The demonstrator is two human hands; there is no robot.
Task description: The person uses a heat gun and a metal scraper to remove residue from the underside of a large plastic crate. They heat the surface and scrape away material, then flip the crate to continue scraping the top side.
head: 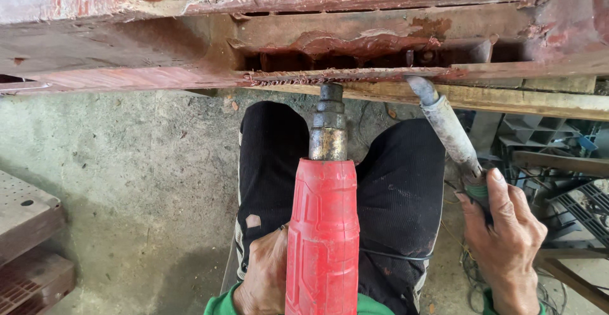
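My left hand (264, 270) grips a red power tool (323, 232) from the side; its metal nose (328, 128) points up against the lower edge of a rusty red-painted metal frame (355, 45). My right hand (504, 236) holds the handle of a grey, dirt-caked hand tool (446, 128), whose rounded tip touches the same edge a little to the right of the nose. Rough beads of metal run along that edge. My knees in black trousers (393, 188) are below the tools.
Concrete floor (139, 175) lies to the left. A perforated metal block (25, 216) stands at the lower left. A wooden plank (520, 99) runs under the frame on the right, with dark plastic crates (558, 156) and loose wire behind my right hand.
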